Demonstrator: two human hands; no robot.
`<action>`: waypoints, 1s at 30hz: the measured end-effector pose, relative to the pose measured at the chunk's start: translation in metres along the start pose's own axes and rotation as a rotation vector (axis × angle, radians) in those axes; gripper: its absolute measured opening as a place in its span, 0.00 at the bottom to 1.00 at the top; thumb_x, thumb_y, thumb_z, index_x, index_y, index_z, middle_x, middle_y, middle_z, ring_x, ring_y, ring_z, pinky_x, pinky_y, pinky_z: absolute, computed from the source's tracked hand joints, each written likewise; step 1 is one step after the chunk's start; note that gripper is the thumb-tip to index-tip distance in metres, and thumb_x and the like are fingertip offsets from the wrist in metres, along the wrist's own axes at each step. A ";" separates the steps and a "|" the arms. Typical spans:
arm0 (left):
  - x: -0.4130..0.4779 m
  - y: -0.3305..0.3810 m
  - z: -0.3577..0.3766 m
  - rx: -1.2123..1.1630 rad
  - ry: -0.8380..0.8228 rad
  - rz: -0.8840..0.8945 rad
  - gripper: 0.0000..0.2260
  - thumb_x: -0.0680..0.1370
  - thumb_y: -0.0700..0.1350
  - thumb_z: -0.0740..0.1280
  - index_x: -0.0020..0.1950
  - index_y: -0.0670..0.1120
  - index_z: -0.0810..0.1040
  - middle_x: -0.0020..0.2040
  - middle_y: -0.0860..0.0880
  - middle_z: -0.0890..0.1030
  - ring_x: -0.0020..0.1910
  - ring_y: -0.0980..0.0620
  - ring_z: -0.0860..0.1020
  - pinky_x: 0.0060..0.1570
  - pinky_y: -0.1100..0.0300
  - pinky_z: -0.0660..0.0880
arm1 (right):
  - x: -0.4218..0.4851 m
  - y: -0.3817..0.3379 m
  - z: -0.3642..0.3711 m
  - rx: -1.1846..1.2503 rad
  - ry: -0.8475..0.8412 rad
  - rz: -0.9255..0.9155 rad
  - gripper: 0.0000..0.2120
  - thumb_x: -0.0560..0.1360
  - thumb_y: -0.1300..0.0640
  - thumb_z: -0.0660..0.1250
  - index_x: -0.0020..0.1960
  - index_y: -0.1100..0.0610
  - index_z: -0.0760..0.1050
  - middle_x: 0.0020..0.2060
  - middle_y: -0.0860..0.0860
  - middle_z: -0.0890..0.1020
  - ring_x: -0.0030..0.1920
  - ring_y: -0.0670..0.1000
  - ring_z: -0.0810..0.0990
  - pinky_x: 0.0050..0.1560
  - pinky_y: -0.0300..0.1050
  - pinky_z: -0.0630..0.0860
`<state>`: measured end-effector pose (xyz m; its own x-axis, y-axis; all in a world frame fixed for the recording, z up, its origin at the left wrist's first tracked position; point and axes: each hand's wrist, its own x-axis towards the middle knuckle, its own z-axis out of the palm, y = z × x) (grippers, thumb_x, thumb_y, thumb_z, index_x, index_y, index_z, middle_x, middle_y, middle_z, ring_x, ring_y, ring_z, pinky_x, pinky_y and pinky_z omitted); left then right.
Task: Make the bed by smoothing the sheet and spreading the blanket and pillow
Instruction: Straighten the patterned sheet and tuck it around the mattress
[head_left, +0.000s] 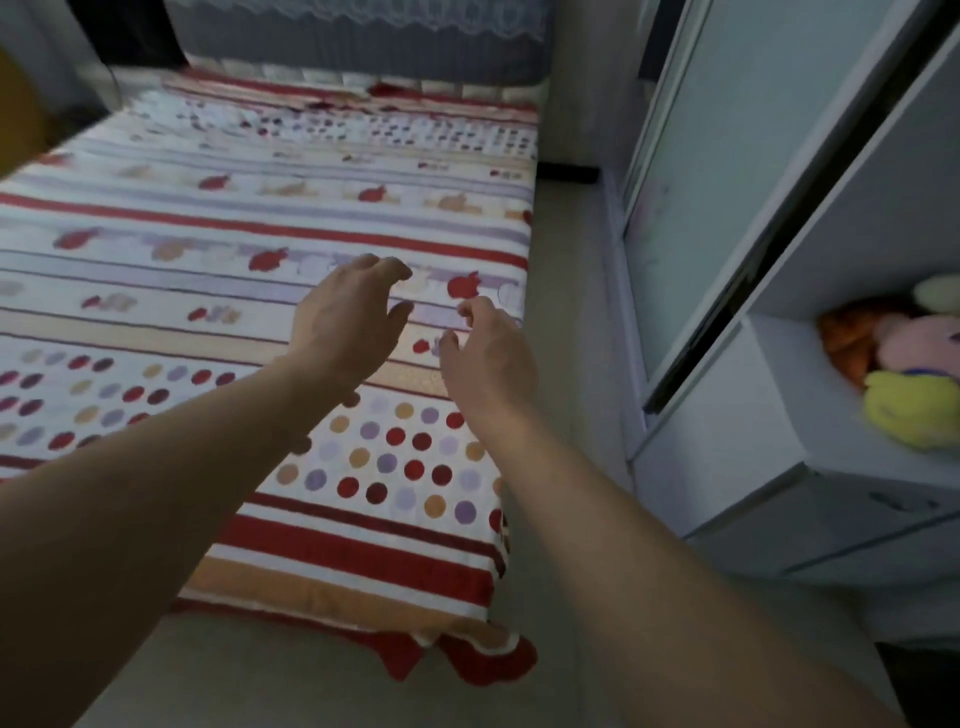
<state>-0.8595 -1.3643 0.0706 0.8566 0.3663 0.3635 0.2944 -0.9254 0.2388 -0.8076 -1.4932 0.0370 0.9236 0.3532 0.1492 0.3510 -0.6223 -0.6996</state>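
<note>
The bed (332, 78) stands along a pale floor (566, 322), its grey headboard (363, 47) at the far end. A patterned sheet (249, 213) covers the mattress from head to foot, with red, orange and lilac stripes, rows of dots and small red fruit shapes. It lies mostly flat, slightly rumpled near the head, and its near right corner hangs over the foot. To the right, a white shelf (779, 405) carries plush toys (904, 364).

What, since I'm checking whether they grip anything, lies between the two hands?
In the head view, only the patterned sheet shows between the left hand and right hand; neither holds anything.
</note>
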 end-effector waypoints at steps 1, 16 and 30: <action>0.009 0.005 -0.018 -0.007 0.017 -0.008 0.17 0.81 0.49 0.67 0.70 0.48 0.75 0.66 0.47 0.78 0.60 0.44 0.79 0.52 0.49 0.78 | 0.006 -0.015 -0.013 0.010 0.014 -0.016 0.16 0.81 0.50 0.67 0.67 0.51 0.74 0.59 0.48 0.80 0.55 0.50 0.80 0.49 0.40 0.75; 0.069 0.048 -0.274 0.031 0.264 0.011 0.16 0.83 0.46 0.63 0.71 0.50 0.74 0.68 0.48 0.77 0.62 0.46 0.79 0.56 0.48 0.80 | 0.045 -0.208 -0.192 0.035 0.074 -0.368 0.20 0.80 0.51 0.68 0.70 0.51 0.73 0.65 0.48 0.79 0.63 0.51 0.79 0.62 0.45 0.75; 0.024 -0.006 -0.440 0.133 0.379 -0.176 0.16 0.84 0.44 0.61 0.72 0.48 0.73 0.68 0.46 0.77 0.61 0.45 0.79 0.54 0.53 0.78 | 0.017 -0.369 -0.228 0.031 -0.067 -0.691 0.20 0.80 0.53 0.68 0.71 0.55 0.73 0.64 0.52 0.80 0.62 0.53 0.79 0.60 0.46 0.75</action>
<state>-1.0275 -1.3074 0.4744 0.5797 0.5068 0.6381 0.4956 -0.8408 0.2176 -0.8861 -1.4164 0.4574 0.4777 0.7043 0.5252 0.8499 -0.2190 -0.4794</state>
